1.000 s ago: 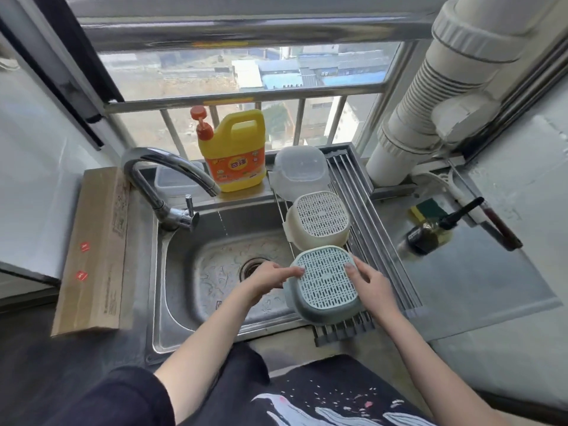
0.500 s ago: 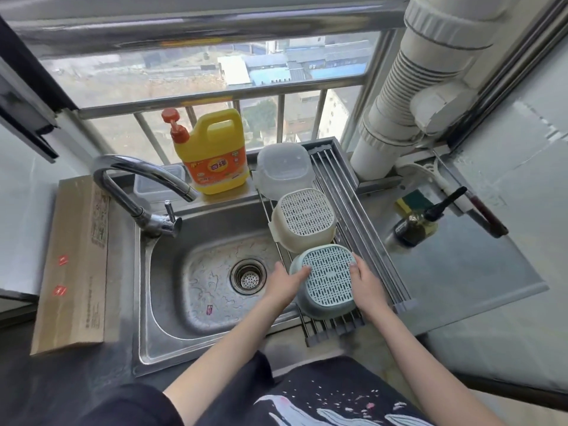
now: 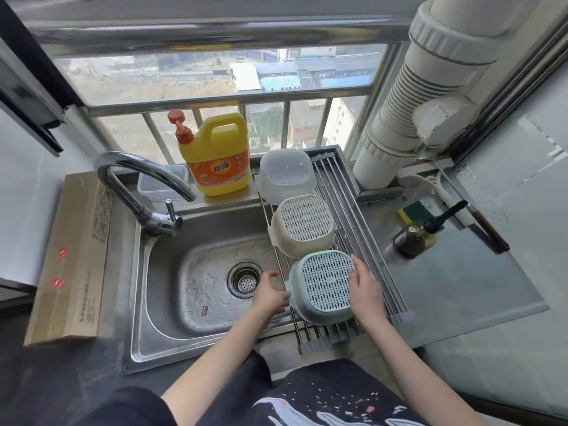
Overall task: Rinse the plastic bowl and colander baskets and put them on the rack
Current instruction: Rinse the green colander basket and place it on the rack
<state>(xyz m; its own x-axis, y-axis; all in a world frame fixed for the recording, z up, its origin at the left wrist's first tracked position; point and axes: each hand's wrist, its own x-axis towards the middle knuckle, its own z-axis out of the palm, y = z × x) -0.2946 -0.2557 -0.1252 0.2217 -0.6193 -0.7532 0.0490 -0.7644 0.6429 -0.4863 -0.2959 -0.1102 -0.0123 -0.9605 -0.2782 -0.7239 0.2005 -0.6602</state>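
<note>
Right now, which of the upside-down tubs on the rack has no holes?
The clear bowl, farthest back by the window. Its bottom is smooth, while the cream colander and the blue colander near the hands have slotted bottoms.

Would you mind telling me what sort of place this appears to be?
Most likely a home kitchen, high up in a building: a stainless sink with faucet, a dish soap bottle on the sill, and rooftops far below the window.

Yellow detergent jug [image 3: 218,155], faucet [image 3: 144,192], perhaps oil bottle [image 3: 413,238]

bare forearms, dark short sleeve [image 3: 116,407], black garment [image 3: 322,395] with a pale, perhaps whale-like print
</note>
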